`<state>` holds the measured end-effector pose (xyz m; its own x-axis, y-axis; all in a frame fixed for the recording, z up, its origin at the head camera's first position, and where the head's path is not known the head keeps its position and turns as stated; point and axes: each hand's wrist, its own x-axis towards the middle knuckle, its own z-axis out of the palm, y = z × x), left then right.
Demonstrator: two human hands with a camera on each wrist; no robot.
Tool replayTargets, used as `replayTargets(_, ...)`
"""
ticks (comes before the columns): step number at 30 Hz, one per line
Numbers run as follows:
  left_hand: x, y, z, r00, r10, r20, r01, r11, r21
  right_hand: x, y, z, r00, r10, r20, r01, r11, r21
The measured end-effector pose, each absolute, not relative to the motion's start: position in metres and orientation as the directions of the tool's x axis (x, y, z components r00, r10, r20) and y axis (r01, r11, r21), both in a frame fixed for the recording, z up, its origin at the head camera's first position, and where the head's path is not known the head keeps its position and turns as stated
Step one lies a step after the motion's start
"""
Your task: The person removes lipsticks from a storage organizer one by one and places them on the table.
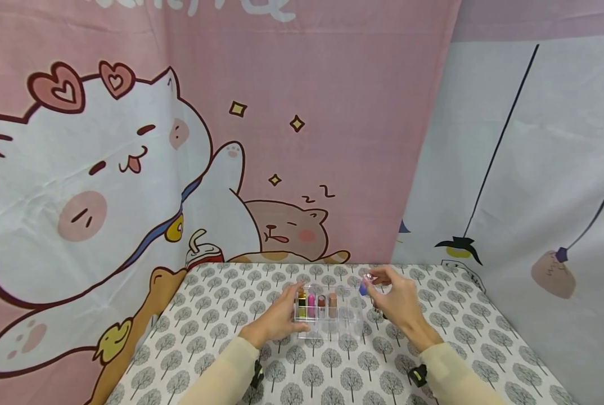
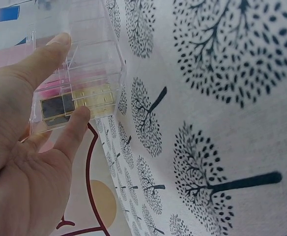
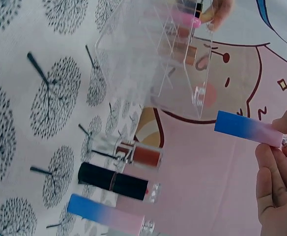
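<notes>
My left hand (image 1: 276,316) grips the left end of a clear plastic lipstick organizer (image 1: 351,331), with the thumb along its front. In its back row stand a black-and-gold lipstick tube (image 1: 302,306), a bright pink tube (image 1: 311,304), a dark red one (image 1: 321,302) and a tan one (image 1: 333,304). Beyond the organizer's right end, my right hand (image 1: 402,298) pinches a blue-to-pink lipstick tube (image 3: 244,130) by its pink end between thumb and fingers. That tube is held up in the air, apart from the organizer.
On the tree-print tablecloth (image 1: 312,377), by my right hand, a clear tube with red-brown colour (image 3: 147,156), a black lipstick (image 3: 114,181) and a second blue-to-pink tube (image 3: 106,215) stand in a row. A cartoon-print curtain (image 1: 352,140) hangs behind the table.
</notes>
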<state>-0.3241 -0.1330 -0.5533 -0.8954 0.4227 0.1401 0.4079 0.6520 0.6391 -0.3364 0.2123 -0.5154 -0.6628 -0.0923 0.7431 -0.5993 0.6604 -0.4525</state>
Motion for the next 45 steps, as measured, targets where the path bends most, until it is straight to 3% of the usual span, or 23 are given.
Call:
replayTargets(10,-0.325,-0.134,-0.559,-0.9,0.416,0.129,0.395,0.655,0.644,-0.339,0.236,-0.514,-0.641,-0.084,0.763,-0.58,0.705,-0.409)
replayTargets(17,-0.326,-0.134,-0.561,-0.898,0.416,0.14,0.405,0.663,0.63,-0.34,0.253,-0.513,-0.675,-0.057,0.736,-0.541,0.716,-0.441)
replayTargets(28,-0.325,-0.134,-0.558,-0.897,0.418,0.143,0.411,0.673,0.615,-0.344,0.276,-0.516,-0.614,-0.044,0.788,-0.574,0.711,-0.407)
replayTargets(45,-0.329,-0.133,-0.557,-0.899,0.417,0.133,0.404,0.675,0.617,-0.348,0.308,-0.519,-0.65,0.005,0.76,-0.489,0.763,-0.423)
